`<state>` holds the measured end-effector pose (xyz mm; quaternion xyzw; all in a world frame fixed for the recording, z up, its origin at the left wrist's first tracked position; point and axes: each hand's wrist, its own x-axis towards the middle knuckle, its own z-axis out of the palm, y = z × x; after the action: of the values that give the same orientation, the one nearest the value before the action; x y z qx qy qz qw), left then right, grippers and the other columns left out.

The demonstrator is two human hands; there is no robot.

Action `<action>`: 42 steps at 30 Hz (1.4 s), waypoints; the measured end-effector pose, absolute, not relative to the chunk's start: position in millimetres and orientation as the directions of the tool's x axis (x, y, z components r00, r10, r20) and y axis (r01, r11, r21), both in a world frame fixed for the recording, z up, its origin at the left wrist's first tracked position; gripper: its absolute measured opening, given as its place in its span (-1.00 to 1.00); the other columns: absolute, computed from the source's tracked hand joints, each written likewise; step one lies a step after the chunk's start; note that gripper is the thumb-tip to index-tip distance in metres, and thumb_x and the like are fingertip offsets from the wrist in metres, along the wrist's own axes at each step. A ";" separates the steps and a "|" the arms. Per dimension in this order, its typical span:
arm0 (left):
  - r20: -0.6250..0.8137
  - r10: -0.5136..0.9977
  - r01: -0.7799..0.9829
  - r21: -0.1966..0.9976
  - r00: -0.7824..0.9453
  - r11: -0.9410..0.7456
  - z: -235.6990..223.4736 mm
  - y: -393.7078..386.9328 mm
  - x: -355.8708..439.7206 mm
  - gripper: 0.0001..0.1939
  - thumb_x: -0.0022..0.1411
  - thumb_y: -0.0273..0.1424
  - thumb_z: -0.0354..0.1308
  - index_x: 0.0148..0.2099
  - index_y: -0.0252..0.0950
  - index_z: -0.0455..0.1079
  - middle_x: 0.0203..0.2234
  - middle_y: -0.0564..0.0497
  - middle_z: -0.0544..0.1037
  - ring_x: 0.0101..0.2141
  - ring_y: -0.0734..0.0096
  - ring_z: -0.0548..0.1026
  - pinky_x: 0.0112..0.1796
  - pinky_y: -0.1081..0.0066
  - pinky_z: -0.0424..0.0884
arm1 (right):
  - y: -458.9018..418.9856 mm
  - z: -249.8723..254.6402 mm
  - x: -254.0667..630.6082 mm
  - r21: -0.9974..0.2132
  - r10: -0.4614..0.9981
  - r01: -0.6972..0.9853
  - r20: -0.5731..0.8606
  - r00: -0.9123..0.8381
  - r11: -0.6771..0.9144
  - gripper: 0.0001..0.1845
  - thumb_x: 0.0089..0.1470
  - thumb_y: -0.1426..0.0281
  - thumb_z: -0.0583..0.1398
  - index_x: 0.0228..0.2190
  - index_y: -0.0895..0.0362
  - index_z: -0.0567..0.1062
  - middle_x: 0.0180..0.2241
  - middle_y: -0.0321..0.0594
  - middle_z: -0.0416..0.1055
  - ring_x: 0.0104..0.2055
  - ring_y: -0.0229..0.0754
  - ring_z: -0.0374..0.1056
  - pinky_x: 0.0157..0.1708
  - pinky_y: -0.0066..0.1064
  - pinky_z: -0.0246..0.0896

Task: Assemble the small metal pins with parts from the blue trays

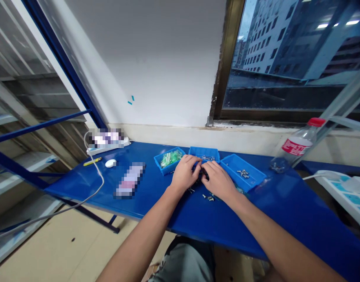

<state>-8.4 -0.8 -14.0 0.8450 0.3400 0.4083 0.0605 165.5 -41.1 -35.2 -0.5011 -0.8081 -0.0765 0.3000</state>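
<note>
Both hands meet over the blue table, fingers curled inward. My left hand (185,171) and my right hand (218,178) are closed around something dark between their fingertips, too small and hidden to name. Just beyond them, a blue bin (204,150) holds several screws. To the left, another blue bin (168,170) contains green and clear plastic packets (170,157). At the right, a third blue bin (255,177) has a small pile of screws (243,173) in it. Loose screws (209,197) lie on the table below my hands.
A plastic bottle (297,145) with a red cap leans at the right. On the left are a blurred-out flat object (129,180), a white mouse-like item (111,163), a yellow cutter (92,161) and a cable (102,180). The table's (191,223) near edge lies by my lap.
</note>
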 end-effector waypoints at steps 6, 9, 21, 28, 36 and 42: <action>0.633 0.616 0.499 0.385 0.469 -0.776 -15.8 -2.2 -9.1 -0.76 0.51 -0.37 0.04 0.04 -0.29 0.51 -0.12 -0.14 0.64 -0.07 0.16 0.54 0.06 0.12 0.44 | -46.4 -26.5 167.5 -0.248 0.721 0.836 0.654 -0.228 0.489 -0.83 0.25 0.54 0.13 -0.26 0.07 0.49 -0.22 -0.08 0.44 -0.10 0.05 0.37 -0.02 -0.13 0.35; 0.636 0.597 0.471 0.384 0.489 -0.794 -13.6 -4.4 -9.5 -0.73 0.52 -0.36 0.03 0.07 -0.29 0.52 -0.10 -0.14 0.65 -0.07 0.16 0.54 0.07 0.12 0.42 | -46.9 -26.2 169.0 -0.345 0.712 0.785 0.681 -0.169 0.515 -0.82 0.28 0.52 0.13 -0.21 0.07 0.51 -0.21 -0.09 0.48 -0.07 0.04 0.40 0.00 -0.14 0.36; 0.580 0.648 0.520 0.401 0.493 -0.754 -14.7 -7.0 -12.8 -0.75 0.46 -0.34 0.17 0.08 -0.23 0.59 -0.13 -0.08 0.71 -0.12 0.19 0.61 -0.01 0.19 0.44 | -45.1 -22.0 171.9 -0.569 0.763 0.614 0.640 -0.086 0.547 -0.81 0.23 0.49 0.15 -0.19 0.05 0.55 -0.19 -0.16 0.58 -0.16 -0.06 0.51 -0.06 -0.23 0.42; 0.598 0.643 0.496 0.420 0.478 -0.760 -24.2 0.1 -14.4 -0.76 0.36 -0.45 0.28 0.05 -0.21 0.60 -0.17 -0.07 0.71 -0.12 0.21 0.62 -0.04 0.23 0.52 | -45.8 -20.6 172.5 -0.696 0.837 0.561 0.547 0.013 0.447 -0.92 0.22 0.33 0.24 -0.25 0.05 0.54 -0.29 -0.23 0.61 -0.33 -0.12 0.53 -0.25 -0.30 0.47; 0.604 0.652 0.429 0.492 0.459 -0.758 -23.8 -3.6 -11.1 -0.66 0.34 -0.51 0.26 0.13 -0.21 0.51 -0.11 -0.04 0.71 -0.05 0.20 0.61 0.01 0.20 0.52 | -43.1 -25.6 172.8 -0.674 0.834 0.573 0.551 -0.031 0.466 -0.79 0.13 0.43 0.21 -0.17 0.08 0.56 -0.27 -0.19 0.57 -0.32 -0.14 0.49 -0.22 -0.29 0.47; 0.573 0.684 0.491 0.481 0.451 -0.726 -14.8 -10.5 -10.9 -0.73 0.45 -0.34 0.16 0.10 -0.24 0.57 -0.13 -0.08 0.71 -0.12 0.19 0.62 0.00 0.18 0.51 | -45.0 -19.1 175.5 -0.627 0.801 0.608 0.598 -0.026 0.488 -0.83 0.20 0.41 0.20 -0.22 0.08 0.60 -0.25 -0.16 0.55 -0.33 -0.13 0.46 -0.25 -0.28 0.45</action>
<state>-10.9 -10.5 -14.8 0.8426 0.3488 0.3913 0.1236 175.5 -45.0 -19.1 -0.4963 -0.7096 0.0987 0.4904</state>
